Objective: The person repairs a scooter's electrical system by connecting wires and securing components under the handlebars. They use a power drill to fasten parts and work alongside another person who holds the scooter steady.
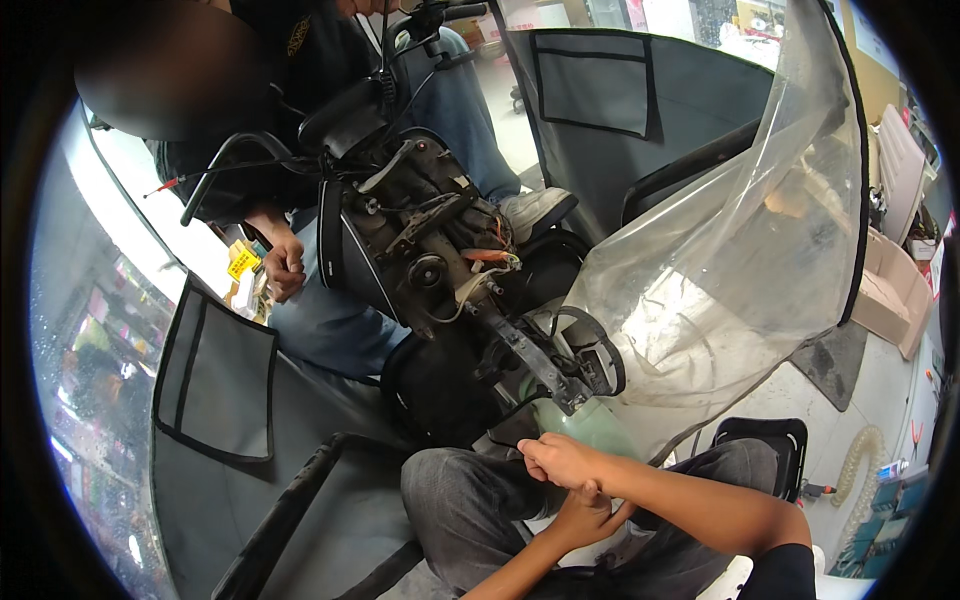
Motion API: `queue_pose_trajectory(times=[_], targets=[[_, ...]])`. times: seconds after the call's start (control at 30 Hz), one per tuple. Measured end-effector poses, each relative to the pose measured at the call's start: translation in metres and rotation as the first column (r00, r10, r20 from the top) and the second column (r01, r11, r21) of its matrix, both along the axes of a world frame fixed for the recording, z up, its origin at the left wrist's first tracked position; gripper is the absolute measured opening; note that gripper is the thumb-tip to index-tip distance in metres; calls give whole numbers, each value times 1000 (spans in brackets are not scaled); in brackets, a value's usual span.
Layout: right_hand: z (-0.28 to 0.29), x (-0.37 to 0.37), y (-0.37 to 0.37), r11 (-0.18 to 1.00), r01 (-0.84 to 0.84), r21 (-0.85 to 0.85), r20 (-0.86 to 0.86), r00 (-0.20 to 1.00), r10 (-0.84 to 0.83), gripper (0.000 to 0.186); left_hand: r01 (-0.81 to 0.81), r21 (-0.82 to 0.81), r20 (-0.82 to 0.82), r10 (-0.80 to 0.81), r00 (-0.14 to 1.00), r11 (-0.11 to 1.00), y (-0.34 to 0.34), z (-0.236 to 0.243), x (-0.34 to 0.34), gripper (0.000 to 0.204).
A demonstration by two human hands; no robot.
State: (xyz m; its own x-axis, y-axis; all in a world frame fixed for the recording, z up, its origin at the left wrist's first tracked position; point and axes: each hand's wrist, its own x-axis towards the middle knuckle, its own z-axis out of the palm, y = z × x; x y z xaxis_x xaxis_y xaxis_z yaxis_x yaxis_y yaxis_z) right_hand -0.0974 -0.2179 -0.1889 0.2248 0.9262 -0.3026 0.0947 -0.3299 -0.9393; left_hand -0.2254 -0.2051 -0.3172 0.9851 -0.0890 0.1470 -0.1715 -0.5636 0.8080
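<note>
My right hand [560, 462] reaches in from the right, fingers curled together, beside the lower end of a stripped scooter front. Its fingertips meet the end of a thin black bent cable [497, 440]; whether they pinch it or something smaller is unclear. Below it, my left hand [585, 518] is wrapped against my right forearm near the wrist, its other fingers partly hidden. The scooter front [430, 240] shows bare frame, wiring and handlebars, with a metal bracket [535, 360] pointing toward me. A translucent greenish rounded part [592, 428] lies behind my right hand.
Across the scooter another person [340, 310] sits, one hand [284, 265] hanging by the knee. Grey cover panels [215, 375] and a clear plastic sheet [710, 270] surround the frame. At right are a black plastic seat [765, 440], a coiled hose [862, 465] and a beige bin [888, 285].
</note>
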Motion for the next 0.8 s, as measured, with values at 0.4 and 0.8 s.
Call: queue_pose_trajectory(times=[0.4,0.8], targets=[[-13,-2,-2,999,-8,37,-15,1000,8,63,-36,131,-20,39,999,991,-4,-11,-5,54],[-13,-3,-3,999,-31,30,-32,999,32,62,-21,213,-61,35,998,977,-6,-7,-7,52]])
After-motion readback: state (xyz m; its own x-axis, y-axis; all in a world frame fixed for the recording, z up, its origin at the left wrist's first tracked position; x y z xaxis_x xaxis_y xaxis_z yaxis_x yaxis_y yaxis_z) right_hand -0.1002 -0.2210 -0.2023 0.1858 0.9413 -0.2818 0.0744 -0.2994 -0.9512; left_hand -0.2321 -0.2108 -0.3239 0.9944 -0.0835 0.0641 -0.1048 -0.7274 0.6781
